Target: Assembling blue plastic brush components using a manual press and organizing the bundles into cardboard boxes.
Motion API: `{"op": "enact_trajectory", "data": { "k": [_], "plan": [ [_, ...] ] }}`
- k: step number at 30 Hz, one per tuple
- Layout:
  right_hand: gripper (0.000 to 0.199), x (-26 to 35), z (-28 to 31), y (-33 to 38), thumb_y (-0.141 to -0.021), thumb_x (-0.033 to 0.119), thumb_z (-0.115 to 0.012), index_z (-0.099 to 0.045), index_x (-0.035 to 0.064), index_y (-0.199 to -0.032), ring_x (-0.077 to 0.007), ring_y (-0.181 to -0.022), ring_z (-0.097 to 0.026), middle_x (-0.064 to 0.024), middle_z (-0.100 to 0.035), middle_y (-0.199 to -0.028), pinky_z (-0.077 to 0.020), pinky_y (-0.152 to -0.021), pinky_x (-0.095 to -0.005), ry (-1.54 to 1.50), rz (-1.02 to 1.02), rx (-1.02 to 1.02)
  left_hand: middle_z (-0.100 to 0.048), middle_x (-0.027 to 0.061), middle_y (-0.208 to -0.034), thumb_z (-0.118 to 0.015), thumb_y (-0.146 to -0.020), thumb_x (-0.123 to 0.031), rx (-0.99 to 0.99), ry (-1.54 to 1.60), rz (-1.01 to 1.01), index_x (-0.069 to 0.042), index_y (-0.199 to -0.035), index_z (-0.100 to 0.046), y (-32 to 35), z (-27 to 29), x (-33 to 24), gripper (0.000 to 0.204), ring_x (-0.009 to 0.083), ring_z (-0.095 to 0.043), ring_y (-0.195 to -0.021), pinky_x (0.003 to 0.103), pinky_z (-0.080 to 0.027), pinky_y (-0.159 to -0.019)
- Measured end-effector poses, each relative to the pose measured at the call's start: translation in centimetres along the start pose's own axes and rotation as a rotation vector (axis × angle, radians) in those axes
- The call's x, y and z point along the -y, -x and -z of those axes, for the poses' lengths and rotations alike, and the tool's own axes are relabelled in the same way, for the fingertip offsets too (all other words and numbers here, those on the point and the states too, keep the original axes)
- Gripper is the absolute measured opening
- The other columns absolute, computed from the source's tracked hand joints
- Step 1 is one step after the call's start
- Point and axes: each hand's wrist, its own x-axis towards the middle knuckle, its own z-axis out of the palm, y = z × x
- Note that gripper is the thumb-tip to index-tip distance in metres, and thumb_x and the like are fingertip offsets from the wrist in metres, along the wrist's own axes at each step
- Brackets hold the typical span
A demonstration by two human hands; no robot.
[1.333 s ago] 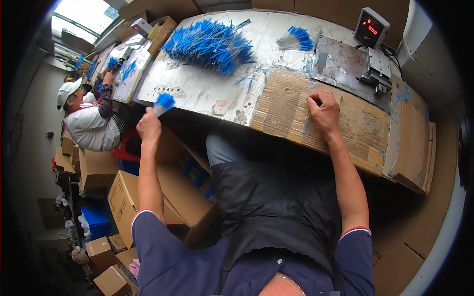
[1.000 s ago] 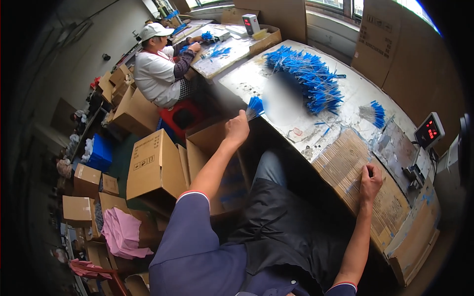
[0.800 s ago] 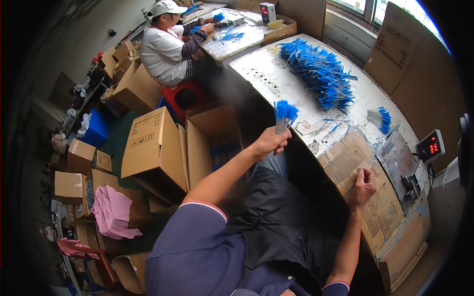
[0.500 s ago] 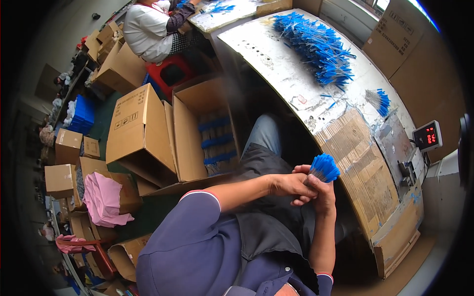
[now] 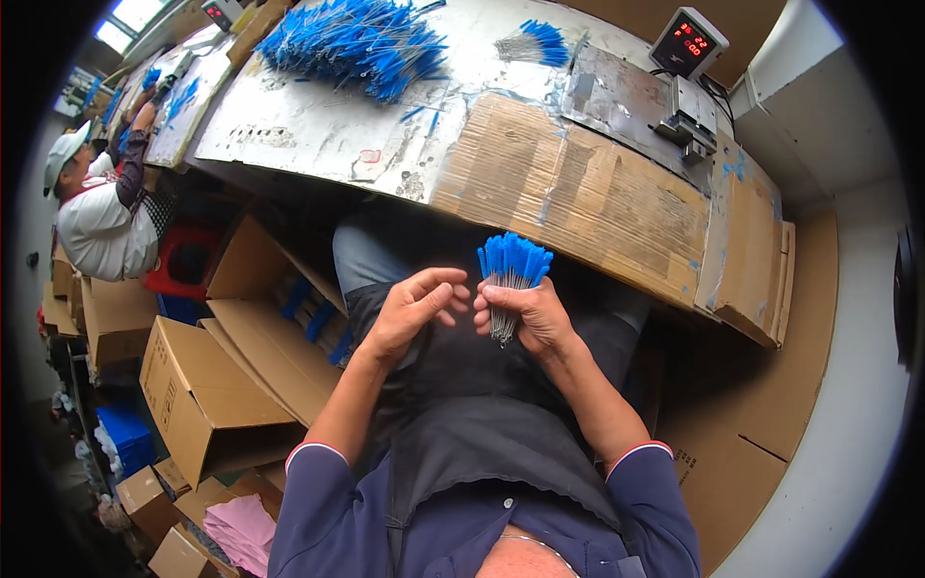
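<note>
Blue sleeves cap the upper ends of a bundle of thin metal wires (image 5: pixel 515 265), which I hold upright above my lap, just out from the bench (image 5: pixel 323 144). My right hand (image 5: pixel 530 313) is closed around it: the thumb lies across the front of the bare wires, the fingers wrap behind, and their tips show on the left side. The blue ends fan out above my grip, and the grey wire ends poke out below it, pointing down toward my black apron (image 5: pixel 511 443).

My left hand (image 5: pixel 416 310) is level with the right and just beside it, a narrow gap away from the bundle. It is partly open, thumb uppermost, the fingers loosely curled and turned inward. Both elbows are bent and held out to the sides, so my forearms slant up and in toward each other.

Beyond my hands, a worn cardboard sheet (image 5: pixel 578 183) covers the near part of the bench. Farther back on the white surface, a large heap of blue-ended wires (image 5: pixel 352 48) lies to the left, and a smaller fanned bunch (image 5: pixel 535 43) lies apart, to its right.
</note>
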Motion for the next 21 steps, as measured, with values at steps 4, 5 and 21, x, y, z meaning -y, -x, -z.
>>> {"op": "enact_trajectory", "data": {
  "k": [4,5,21],
  "plan": [
    [0.021,-0.2,-0.4,0.7,-0.087,0.004,-0.076,-0.066,-0.0045,-0.104,-0.0225,-0.068,-0.073,-0.0150,-0.072,-0.086,-0.0653,-0.059,-0.0374,-0.010,-0.041,-0.010,-0.066,0.0103,-0.121,-0.062,-0.103,-0.018,-0.051,-0.008,-0.071,0.000,-0.144,-0.051,-1.5,-3.3,-1.8,0.046,0.0129,-0.064,-0.104,0.027,-0.054,-0.084],
    [0.021,-0.2,-0.4,0.9,-0.086,0.003,-0.076,-0.066,-0.0041,-0.104,-0.0227,-0.068,-0.073,-0.0154,-0.072,-0.087,-0.0653,-0.059,-0.0371,-0.017,-0.061,0.011,-0.066,0.0100,-0.122,-0.062,-0.102,-0.014,-0.088,-0.048,-0.090,0.000,-0.145,-0.051,-1.7,-3.7,-1.8,0.046,0.0112,-0.063,-0.104,0.027,-0.053,-0.086],
    [0.023,-1.8,1.2,1.7,-0.084,0.003,-0.075,-0.068,-0.0053,-0.103,-0.0255,-0.075,-0.074,-0.0158,-0.071,-0.089,-0.0660,-0.067,-0.0406,-0.045,-0.035,-0.069,-0.071,0.0022,-0.090,-0.078,-0.090,-0.008,-0.262,-0.082,-0.095,0.000,-0.115,-0.068,-2.7,-4.1,0.4,0.028,0.0062,-0.063,-0.077,0.021,-0.051,-0.067]
  ]
}}
